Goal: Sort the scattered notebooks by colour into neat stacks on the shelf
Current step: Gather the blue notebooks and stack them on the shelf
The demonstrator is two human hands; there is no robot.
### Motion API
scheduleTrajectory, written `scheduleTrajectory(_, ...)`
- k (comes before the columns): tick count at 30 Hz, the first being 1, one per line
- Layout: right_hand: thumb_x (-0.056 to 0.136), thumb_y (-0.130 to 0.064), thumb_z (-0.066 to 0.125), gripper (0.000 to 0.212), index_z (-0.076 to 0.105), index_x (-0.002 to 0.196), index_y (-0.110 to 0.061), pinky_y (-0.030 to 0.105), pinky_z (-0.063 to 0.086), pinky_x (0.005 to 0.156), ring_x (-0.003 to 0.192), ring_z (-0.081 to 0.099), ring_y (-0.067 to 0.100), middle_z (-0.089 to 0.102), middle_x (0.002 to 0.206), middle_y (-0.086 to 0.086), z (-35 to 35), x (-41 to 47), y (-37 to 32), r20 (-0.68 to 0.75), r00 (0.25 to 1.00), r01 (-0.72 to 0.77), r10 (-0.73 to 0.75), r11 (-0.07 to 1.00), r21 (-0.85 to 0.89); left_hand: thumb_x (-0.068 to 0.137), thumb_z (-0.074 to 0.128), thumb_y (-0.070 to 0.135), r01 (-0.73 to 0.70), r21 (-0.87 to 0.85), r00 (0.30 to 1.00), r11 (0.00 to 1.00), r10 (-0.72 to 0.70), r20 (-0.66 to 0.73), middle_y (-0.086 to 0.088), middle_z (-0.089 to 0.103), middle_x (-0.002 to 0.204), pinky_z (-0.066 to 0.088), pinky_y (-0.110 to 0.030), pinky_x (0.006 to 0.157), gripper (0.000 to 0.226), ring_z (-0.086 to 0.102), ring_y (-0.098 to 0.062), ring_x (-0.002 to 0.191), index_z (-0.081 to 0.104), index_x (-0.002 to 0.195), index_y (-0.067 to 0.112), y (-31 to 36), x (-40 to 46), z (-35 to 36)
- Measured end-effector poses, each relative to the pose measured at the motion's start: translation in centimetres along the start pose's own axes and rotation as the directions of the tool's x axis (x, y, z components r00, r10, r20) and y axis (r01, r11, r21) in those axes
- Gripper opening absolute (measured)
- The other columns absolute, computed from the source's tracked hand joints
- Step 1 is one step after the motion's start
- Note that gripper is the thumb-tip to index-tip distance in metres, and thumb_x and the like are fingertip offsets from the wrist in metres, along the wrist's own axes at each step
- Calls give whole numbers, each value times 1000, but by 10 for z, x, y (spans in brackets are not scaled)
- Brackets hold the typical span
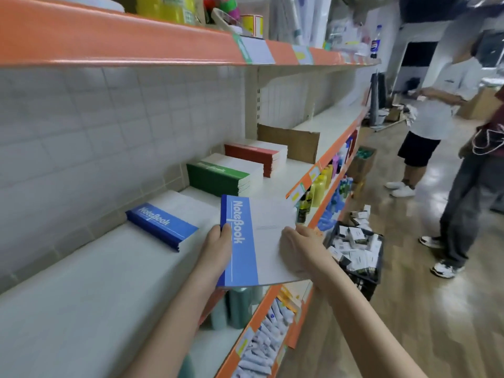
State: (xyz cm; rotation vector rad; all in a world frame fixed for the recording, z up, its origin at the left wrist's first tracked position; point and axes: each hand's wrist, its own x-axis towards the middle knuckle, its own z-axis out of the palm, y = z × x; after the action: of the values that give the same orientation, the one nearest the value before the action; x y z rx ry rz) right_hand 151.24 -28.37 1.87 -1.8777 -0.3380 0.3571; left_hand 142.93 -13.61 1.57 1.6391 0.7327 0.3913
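I hold a blue-spined notebook (259,241) with a white cover above the front edge of the white shelf (95,282). My left hand (218,246) grips its blue spine. My right hand (300,249) grips its right side, thumb on the cover. A stack of blue notebooks (163,225) lies on the shelf to the left of the held one. Farther along lie a green stack (221,177) and a red stack (256,156), each apart from the others.
A brown cardboard piece (289,141) stands behind the red stack. An orange-edged shelf (122,42) with goods hangs overhead; lower shelves hold bottles (319,189). A black crate (354,255) of small boxes sits on the floor. Two people (428,118) stand in the aisle.
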Motion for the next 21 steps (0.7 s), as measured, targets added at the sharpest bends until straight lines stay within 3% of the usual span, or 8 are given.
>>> scheduleTrajectory(4, 96, -23, 42, 19, 51, 85, -11, 29, 30, 60, 71, 42, 17, 43, 76, 3, 18, 22, -8, 66, 998, 7, -8, 1000, 21, 101, 33, 40, 19, 68, 993, 998, -11, -114, 0, 58, 89, 44, -29, 66, 29, 57, -16, 80, 49, 101, 17, 1, 18, -16)
scheduleTrajectory(7, 95, -18, 41, 27, 36, 69, -17, 26, 26, 54, 61, 33, 13, 33, 68, -1, 33, 43, -16, 139, 989, 39, -45, 998, 41, 100, 33, 42, 60, 56, 984, 997, -50, -170, -6, 61, 98, 50, -36, 79, 33, 61, -24, 89, 50, 107, 15, -2, 28, -27)
scheduleTrajectory(11, 96, -25, 43, 23, 43, 75, -16, 19, 32, 46, 59, 38, 14, 41, 69, -1, 51, 72, -27, 249, 966, 72, -68, 997, -5, 101, 32, 40, 51, -47, 965, 998, -62, -257, -4, 64, 96, 49, -31, 66, 29, 64, -22, 85, 52, 104, 18, -3, 43, -39)
scheduleTrajectory(14, 97, -28, 42, 17, 50, 89, -15, 22, 32, 52, 66, 42, 15, 45, 81, 3, 64, 95, -35, 347, 933, 94, -93, 995, 13, 101, 34, 42, 55, -90, 942, 994, -82, -326, -6, 65, 99, 53, -38, 77, 26, 65, -24, 88, 51, 93, 24, -1, 52, -47)
scheduleTrajectory(17, 97, -26, 40, 20, 51, 90, -10, 26, 32, 58, 74, 45, 20, 46, 86, 9, 77, 117, -42, 458, 882, 97, -111, 994, 54, 101, 34, 40, 51, -143, 913, 988, -104, -394, -8, 65, 106, 53, -45, 88, 27, 64, -27, 95, 53, 103, 20, 4, 62, -51)
scheduleTrajectory(21, 98, -24, 40, 24, 53, 94, -4, 27, 34, 60, 78, 47, 20, 52, 90, 14, 85, 145, -49, 530, 841, 117, -111, 993, 23, 101, 33, 40, 56, -198, 865, 979, -146, -480, 2, 64, 92, 50, -27, 60, 24, 64, -16, 79, 51, 93, 27, 6, 75, -49)
